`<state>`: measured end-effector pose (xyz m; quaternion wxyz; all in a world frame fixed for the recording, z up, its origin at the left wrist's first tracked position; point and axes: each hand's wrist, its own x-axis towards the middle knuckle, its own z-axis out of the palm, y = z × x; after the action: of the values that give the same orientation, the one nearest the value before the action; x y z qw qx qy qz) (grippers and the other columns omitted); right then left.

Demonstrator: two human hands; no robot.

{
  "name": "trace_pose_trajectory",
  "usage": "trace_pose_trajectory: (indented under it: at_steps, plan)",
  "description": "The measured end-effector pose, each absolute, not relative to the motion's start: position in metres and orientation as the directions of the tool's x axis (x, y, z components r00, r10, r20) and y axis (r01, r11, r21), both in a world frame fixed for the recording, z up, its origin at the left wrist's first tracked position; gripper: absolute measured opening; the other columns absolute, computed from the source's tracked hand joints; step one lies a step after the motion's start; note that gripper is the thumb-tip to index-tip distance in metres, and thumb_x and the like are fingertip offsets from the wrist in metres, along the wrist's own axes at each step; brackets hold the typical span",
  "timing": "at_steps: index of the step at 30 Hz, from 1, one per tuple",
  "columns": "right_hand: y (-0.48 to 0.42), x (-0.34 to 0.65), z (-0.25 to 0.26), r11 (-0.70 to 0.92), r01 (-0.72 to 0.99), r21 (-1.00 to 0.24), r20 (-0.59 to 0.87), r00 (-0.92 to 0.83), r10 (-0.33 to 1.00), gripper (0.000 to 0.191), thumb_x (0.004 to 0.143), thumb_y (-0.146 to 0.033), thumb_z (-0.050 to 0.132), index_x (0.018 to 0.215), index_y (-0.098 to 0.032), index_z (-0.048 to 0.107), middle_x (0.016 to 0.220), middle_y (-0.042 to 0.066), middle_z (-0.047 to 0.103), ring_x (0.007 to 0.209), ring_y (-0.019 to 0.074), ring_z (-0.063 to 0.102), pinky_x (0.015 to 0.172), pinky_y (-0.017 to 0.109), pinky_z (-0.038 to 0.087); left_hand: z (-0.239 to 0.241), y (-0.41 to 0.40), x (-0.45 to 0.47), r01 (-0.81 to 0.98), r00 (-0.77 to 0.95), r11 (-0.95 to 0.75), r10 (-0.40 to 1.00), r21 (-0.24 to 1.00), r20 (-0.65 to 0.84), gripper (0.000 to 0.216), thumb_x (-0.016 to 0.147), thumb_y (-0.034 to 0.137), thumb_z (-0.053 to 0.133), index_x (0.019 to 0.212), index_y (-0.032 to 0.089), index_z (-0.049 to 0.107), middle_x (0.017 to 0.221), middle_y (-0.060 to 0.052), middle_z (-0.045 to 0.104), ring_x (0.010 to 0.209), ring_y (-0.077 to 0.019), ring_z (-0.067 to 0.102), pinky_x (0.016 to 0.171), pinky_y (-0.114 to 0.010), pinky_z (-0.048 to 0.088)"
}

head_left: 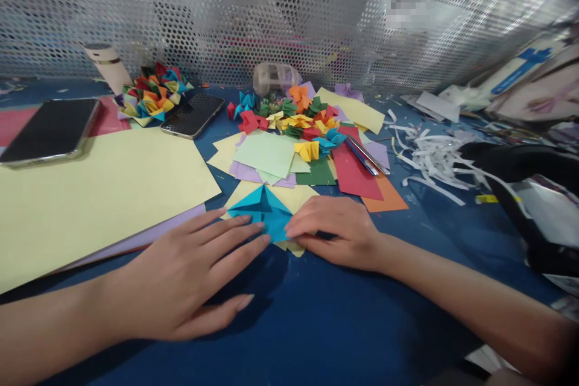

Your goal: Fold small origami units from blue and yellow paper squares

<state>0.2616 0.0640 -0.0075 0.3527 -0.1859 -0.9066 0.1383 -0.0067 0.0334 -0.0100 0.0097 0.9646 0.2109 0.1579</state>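
Note:
A partly folded blue paper (263,209) lies on a yellow square sheet (296,196) on the blue table (316,325). My left hand (190,271) rests flat with its fingers stretched out, and the fingertips press on the blue paper's near left edge. My right hand (335,229) lies curled on the paper's right side, fingertips pressing its fold. Neither hand lifts anything.
A large pale yellow sheet (90,193) lies at left with two phones (49,131) (193,114) behind it. A pile of small folded coloured pieces (294,120), loose coloured sheets (357,172), a folded-paper ring (151,93) and white paper shreds (434,160) lie beyond. A perforated screen (289,12) closes the back.

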Motion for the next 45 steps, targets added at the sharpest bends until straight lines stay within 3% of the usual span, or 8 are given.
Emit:
trace_pose_trajectory:
  at_steps: [6,11,19,23,30,39,45]
  plan:
    - [0.0614,0.2612,-0.0038,0.876,0.138,-0.461,0.447,-0.817,0.364,0.007,0.088,-0.018,0.064,0.084,-0.017,0.068,0.08,0.003,0.073,0.073,0.0123,0.065,0.069,0.025,0.051,-0.0088,0.0351,-0.0062,0.339,0.888,-0.937,0.35,0.091,0.299,0.039,0.092,0.033,0.05,0.128,0.017,0.056,0.132,-0.013,0.062,0.116,-0.0316,0.062,0.1,-0.048,0.049]
    - [0.0605,0.26,-0.0017,0.866,0.242,-0.438,0.355,-0.838,0.413,0.014,0.09,-0.022,0.06,0.08,-0.018,0.07,0.077,0.003,0.068,0.071,0.0127,0.059,0.066,0.026,0.047,-0.0086,0.0361,-0.0075,0.311,0.903,-0.949,0.314,0.059,0.294,0.038,0.093,0.034,0.049,0.127,0.019,0.057,0.132,-0.013,0.062,0.115,-0.0325,0.062,0.097,-0.048,0.052]
    - [0.0628,0.2599,-0.0057,0.805,0.392,-0.445,0.315,-0.773,0.551,0.021,0.09,-0.036,0.063,0.081,-0.017,0.068,0.078,0.003,0.065,0.075,0.014,0.058,0.07,0.026,0.045,-0.0073,0.0364,-0.0055,0.343,0.906,-0.937,0.349,0.071,0.239,0.045,0.094,0.039,0.046,0.136,0.023,0.05,0.133,-0.012,0.06,0.119,-0.0316,0.058,0.1,-0.049,0.048]
    - [0.0629,0.2589,-0.0068,0.79,0.408,-0.458,0.28,-0.777,0.563,0.02,0.091,-0.034,0.062,0.082,-0.017,0.067,0.079,0.003,0.065,0.078,0.0147,0.059,0.073,0.027,0.045,-0.0055,0.0365,-0.0034,0.364,0.906,-0.928,0.373,0.084,0.198,0.047,0.094,0.042,0.045,0.139,0.031,0.046,0.131,-0.009,0.06,0.119,-0.0317,0.056,0.099,-0.049,0.047]
    - [0.0636,0.2573,-0.0069,0.765,0.416,-0.491,0.275,-0.76,0.589,0.024,0.09,-0.041,0.062,0.084,-0.018,0.064,0.079,0.002,0.064,0.077,0.0137,0.057,0.071,0.025,0.042,-0.0051,0.0367,-0.0015,0.351,0.919,-0.935,0.355,0.054,0.174,0.046,0.094,0.043,0.045,0.138,0.03,0.047,0.127,-0.01,0.061,0.116,-0.0321,0.057,0.098,-0.052,0.047]
    - [0.0666,0.2583,-0.0072,0.783,0.411,-0.467,0.286,-0.768,0.573,0.032,0.089,-0.048,0.061,0.079,-0.018,0.061,0.073,0.0,0.058,0.073,0.0124,0.053,0.068,0.023,0.037,-0.0048,0.037,-0.0028,0.37,0.905,-0.926,0.376,0.07,0.198,0.041,0.093,0.044,0.044,0.132,0.032,0.051,0.126,-0.007,0.062,0.115,-0.0289,0.058,0.101,-0.045,0.046]
    - [0.0682,0.2589,-0.0053,0.767,0.446,-0.46,0.223,-0.779,0.586,0.039,0.089,-0.055,0.057,0.077,-0.018,0.061,0.071,0.0,0.056,0.071,0.0124,0.051,0.065,0.024,0.033,-0.0061,0.038,-0.0024,0.37,0.904,-0.928,0.372,0.05,0.21,0.041,0.092,0.045,0.044,0.13,0.032,0.052,0.127,-0.007,0.062,0.113,-0.0293,0.058,0.099,-0.047,0.047]
